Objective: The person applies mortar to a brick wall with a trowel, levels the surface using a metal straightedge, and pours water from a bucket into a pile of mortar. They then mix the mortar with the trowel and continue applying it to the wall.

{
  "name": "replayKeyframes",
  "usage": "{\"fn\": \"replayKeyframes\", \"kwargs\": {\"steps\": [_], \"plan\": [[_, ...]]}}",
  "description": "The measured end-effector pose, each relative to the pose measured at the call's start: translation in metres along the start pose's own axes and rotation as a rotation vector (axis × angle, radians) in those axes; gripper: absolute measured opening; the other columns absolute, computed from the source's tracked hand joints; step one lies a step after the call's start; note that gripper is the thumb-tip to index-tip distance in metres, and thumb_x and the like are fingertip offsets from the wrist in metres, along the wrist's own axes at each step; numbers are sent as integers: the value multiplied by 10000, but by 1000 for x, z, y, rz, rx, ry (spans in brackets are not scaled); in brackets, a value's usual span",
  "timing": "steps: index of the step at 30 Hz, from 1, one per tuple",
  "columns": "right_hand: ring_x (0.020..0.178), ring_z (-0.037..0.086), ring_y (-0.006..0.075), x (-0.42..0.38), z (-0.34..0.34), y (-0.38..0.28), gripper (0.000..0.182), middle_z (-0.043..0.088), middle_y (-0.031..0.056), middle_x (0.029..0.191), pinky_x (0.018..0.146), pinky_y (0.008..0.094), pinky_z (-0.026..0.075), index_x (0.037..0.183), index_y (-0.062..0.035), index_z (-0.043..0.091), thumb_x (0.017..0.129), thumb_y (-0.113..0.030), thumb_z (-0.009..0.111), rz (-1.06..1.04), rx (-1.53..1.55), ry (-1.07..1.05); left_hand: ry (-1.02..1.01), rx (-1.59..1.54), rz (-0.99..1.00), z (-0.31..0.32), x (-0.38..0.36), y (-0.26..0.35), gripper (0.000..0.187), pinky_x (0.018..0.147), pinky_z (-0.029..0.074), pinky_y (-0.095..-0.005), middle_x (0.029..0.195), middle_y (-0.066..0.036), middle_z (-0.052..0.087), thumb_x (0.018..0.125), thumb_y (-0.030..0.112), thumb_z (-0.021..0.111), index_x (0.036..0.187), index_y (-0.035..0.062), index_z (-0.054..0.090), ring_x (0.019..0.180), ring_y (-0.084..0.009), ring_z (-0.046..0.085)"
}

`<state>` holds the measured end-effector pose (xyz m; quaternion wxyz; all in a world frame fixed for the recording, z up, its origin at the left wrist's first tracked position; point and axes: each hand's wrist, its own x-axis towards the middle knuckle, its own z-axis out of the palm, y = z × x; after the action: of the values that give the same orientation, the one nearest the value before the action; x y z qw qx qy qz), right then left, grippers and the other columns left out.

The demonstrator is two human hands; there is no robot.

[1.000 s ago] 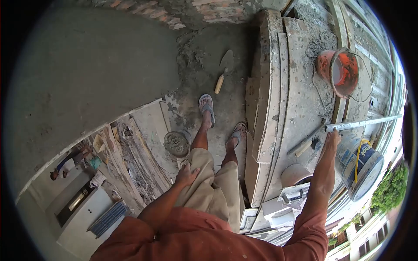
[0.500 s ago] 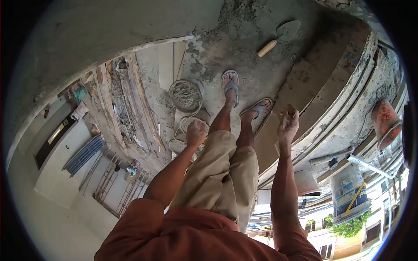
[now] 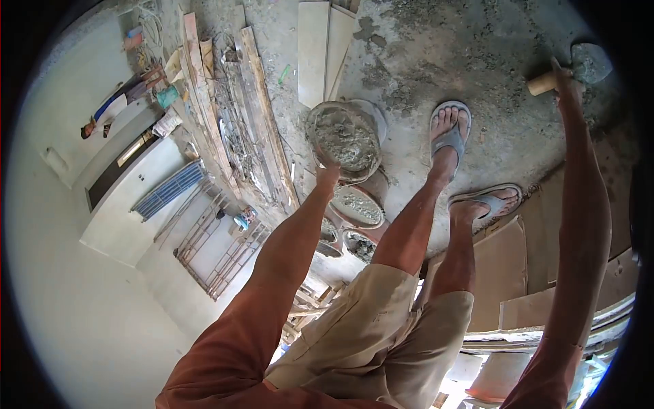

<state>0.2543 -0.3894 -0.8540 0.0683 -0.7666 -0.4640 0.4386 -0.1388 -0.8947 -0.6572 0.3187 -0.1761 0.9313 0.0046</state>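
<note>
A round bucket of wet grey mortar [image 3: 346, 140] stands left of my feet. My left hand [image 3: 328, 176] is closed at its near rim, the fingertips partly hidden by the hand. Far to the right, a trowel with a wooden handle [image 3: 541, 84] and a mortar-smeared metal blade [image 3: 591, 63] is at the floor. My right hand [image 3: 569, 90] is around the trowel where handle meets blade, its fingers curled over it.
More buckets holding grey material [image 3: 357, 206] stand beside my left leg. Long wooden planks [image 3: 262, 102] and debris lie to the left. Flat pale boards [image 3: 314, 51] rest beyond the mortar bucket. Brown sheets [image 3: 497, 266] lie right of my feet. A person [image 3: 112, 112] is at far left.
My view has turned and shifted. My left hand has moved out to the mortar bucket's rim. My right hand has reached forward and taken hold of the trowel.
</note>
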Motion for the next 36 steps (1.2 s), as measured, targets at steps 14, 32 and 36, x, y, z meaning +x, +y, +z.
{"fn": "replayKeyframes", "kwargs": {"steps": [14, 32, 36], "plan": [[1162, 519, 456, -237, 42, 147, 734, 538, 328, 1228, 989, 466, 412, 1357, 79, 362, 850, -357, 663, 37, -73, -106, 93, -948, -117, -55, -38, -3, 258, 713, 597, -404, 746, -82, 539, 930, 291, 542, 1035, 57, 513, 734, -263, 659], [801, 633, 149, -416, -139, 68, 258, 635, 75, 901, 709, 285, 519, 1136, -6, 545, 980, -211, 553, 184, 348, -453, -498, -1245, -39, -82, -150, 97, 417, 491, 259, -313, 478, 23, 242, 985, 327, 322, 596, 175, 316, 422, -138, 203], [757, 656, 166, -425, -150, 56, 201, 669, 106, 876, 701, 300, 534, 1076, 1, 581, 957, -159, 558, 94, 396, -348, -572, -1137, 90, -108, -234, 105, 437, 470, 226, -297, 490, 33, 259, 1008, 307, 351, 592, 178, 319, 414, -129, 195]]}}
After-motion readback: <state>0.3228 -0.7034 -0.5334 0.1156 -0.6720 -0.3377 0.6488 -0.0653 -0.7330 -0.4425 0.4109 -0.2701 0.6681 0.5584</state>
